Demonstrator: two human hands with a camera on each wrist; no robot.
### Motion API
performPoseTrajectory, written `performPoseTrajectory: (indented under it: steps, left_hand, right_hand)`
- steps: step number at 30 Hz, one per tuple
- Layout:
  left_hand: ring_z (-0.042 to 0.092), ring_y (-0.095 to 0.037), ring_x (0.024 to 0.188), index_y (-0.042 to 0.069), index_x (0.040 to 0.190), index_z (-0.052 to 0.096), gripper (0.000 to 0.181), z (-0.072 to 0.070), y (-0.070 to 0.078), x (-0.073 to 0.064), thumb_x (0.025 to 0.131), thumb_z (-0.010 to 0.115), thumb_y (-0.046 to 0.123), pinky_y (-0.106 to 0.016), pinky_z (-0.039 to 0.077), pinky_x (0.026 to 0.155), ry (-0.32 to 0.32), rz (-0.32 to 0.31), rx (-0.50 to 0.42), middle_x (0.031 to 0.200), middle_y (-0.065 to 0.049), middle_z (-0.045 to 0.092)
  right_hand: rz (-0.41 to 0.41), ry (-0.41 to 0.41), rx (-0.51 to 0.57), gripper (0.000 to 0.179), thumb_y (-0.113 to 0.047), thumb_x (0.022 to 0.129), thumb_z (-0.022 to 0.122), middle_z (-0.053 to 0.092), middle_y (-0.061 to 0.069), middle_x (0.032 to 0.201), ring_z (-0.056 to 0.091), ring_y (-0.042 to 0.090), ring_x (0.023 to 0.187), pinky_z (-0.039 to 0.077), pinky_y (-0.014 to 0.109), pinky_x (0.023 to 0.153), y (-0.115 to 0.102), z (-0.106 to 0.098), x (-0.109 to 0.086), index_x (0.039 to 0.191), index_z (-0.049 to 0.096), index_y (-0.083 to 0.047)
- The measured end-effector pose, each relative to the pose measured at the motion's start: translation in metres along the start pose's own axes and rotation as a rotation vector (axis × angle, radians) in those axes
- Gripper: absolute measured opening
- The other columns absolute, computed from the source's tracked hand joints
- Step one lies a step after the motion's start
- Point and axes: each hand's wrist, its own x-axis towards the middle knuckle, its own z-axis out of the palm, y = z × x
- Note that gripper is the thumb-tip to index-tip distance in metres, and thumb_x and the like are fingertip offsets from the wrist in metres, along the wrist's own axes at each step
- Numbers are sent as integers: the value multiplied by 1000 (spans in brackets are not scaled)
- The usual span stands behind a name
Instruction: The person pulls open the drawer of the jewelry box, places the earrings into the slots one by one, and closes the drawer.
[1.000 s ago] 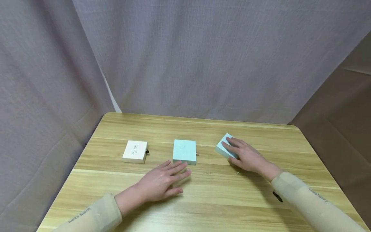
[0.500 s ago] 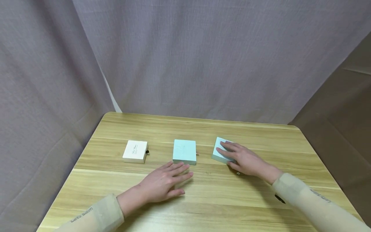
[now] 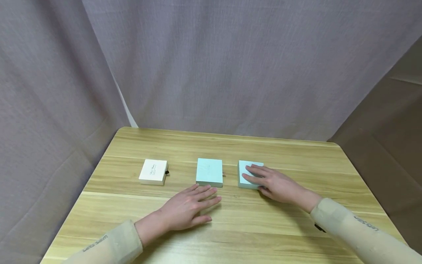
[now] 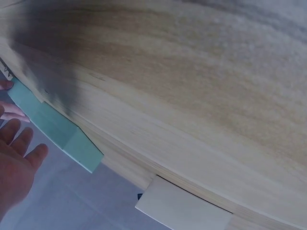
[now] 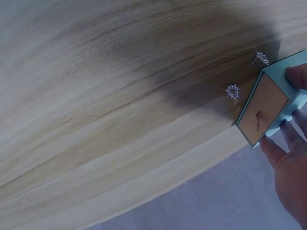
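Note:
My right hand grips a light turquoise drawer-style gift box on the table, fingers over its top and thumb at the near side. In the right wrist view, this box's brown drawer front with a small ribbon tab faces the camera. Two sparkly flower-shaped earrings, one face-up and one tilted, lie beside it. My left hand is spread with straight fingers, just before a second turquoise box; whether the fingertips touch it, I cannot tell. Nothing is in that hand.
A white box with dark lettering and a black tab lies left of the turquoise ones, roughly in a row with them. Grey curtains hang behind the wooden table and at its sides.
My right hand has turned the right turquoise box counter-clockwise and slid it slightly left and nearer, so its edges now run level with the middle box. The left hand has shifted slightly right.

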Motion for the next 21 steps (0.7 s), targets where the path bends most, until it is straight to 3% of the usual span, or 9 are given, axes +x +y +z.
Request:
performPoseTrajectory:
  steps: [11, 21]
  left_hand:
    - [42, -27, 155, 21, 162, 50, 61, -1, 2, 5, 110, 56, 51, -52, 37, 127, 13, 22, 2, 167, -8, 46]
    - [42, -28, 156, 20, 163, 49, 61, -4, 7, 19, 110, 56, 50, -54, 38, 125, 16, 49, -15, 168, -7, 44]
  right_hand:
    - [8, -22, 8, 76, -4, 90, 85, 50, 19, 162, 54, 43, 143, 51, 60, 112, -2, 2, 2, 159, 54, -13]
    - [29, -36, 18, 76, -3, 90, 83, 49, 18, 163, 52, 42, 145, 49, 60, 114, -4, 2, 5, 159, 54, -14]
